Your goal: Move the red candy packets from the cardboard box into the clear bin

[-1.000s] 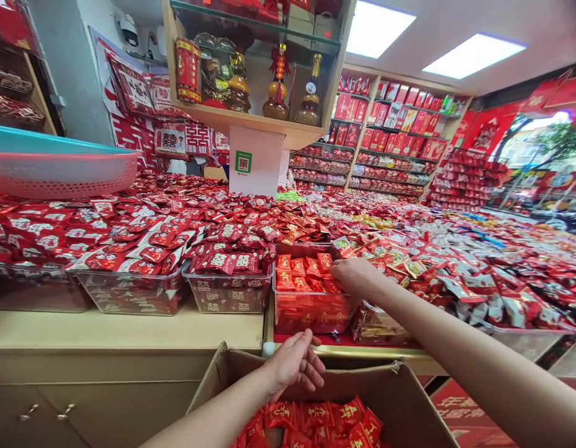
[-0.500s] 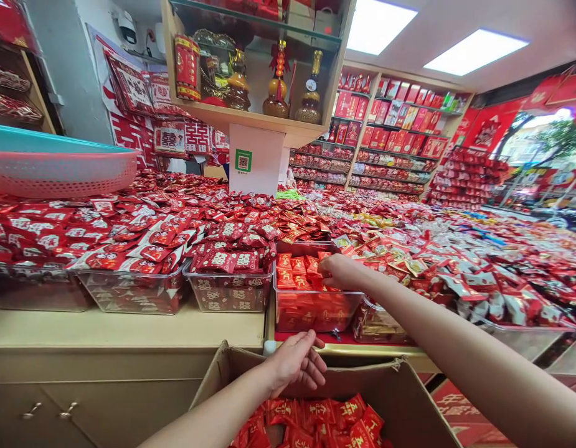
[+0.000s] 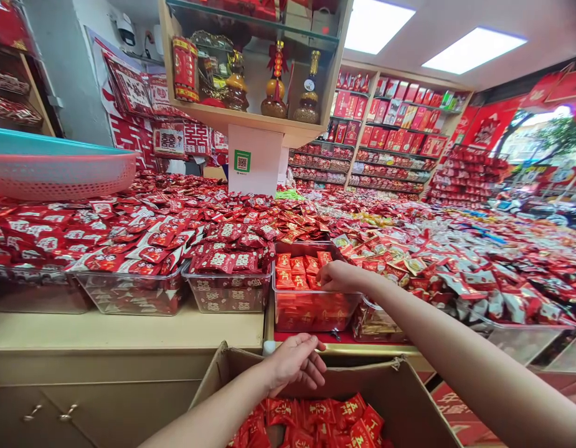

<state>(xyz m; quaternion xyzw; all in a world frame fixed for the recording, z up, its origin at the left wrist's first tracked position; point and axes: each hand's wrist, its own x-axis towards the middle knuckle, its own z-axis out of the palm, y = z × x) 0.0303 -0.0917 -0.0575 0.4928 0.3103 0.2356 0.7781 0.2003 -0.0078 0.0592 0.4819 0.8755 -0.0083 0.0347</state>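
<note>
My right hand (image 3: 340, 275) reaches into a clear plastic bin (image 3: 311, 311) filled with rows of small red packets (image 3: 297, 266) with gold print. Its fingers are curled down among the packets at the bin's right side, and whatever they grip is hidden. Over a cardboard box (image 3: 362, 381) in front of the counter, my left hand (image 3: 297, 364) hangs with its palm turned sideways and its fingers apart, holding nothing. Inside the box lie loose red packets (image 3: 318, 410) of similar look.
Left of the bin stand more clear bins of wrapped packets (image 3: 229, 292) on the yellowish counter (image 3: 129, 330). A pink and teal basket (image 3: 58, 171) sits at far left. Heaped packets spread to the right. A shelf with bottles (image 3: 273, 118) overhangs the counter.
My right hand has lowered slightly, deeper among the packets in the bin. My left hand stays in almost the same place over the box.
</note>
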